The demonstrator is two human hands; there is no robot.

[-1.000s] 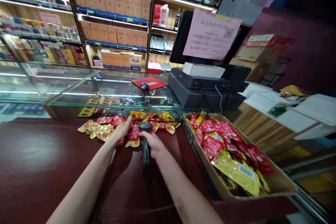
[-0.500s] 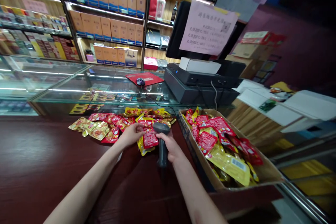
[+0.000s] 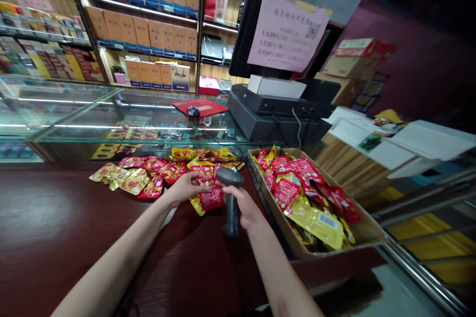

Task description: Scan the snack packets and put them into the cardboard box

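My right hand [image 3: 243,205] is wrapped around the handle of a dark grey barcode scanner [image 3: 232,213]. The scanner stands upright, its head pointing away from me over the snack packets. To its left, my left hand [image 3: 186,186] has thumb and fingers closed on the edge of a red snack packet [image 3: 204,183]; the fingertips are partly lost against the shiny wrapping. Another red packet [image 3: 211,199] and a yellow one lie just below. More red and gold packets [image 3: 136,182] are heaped along the counter to the left.
A cardboard box [image 3: 266,198] of red and yellow packets sits at the right. Behind the brown counter [image 3: 48,237] is a glass display case [image 3: 148,109] with a mouse [image 3: 193,111] on a red mat. A monitor with a pink notice [image 3: 288,32] stands above a black cash drawer [image 3: 275,121].
My left hand has moved slightly right, onto the red packet, its thumb and fingers now around its edge. The scanner stays in my right hand. The whole view has shifted a little.
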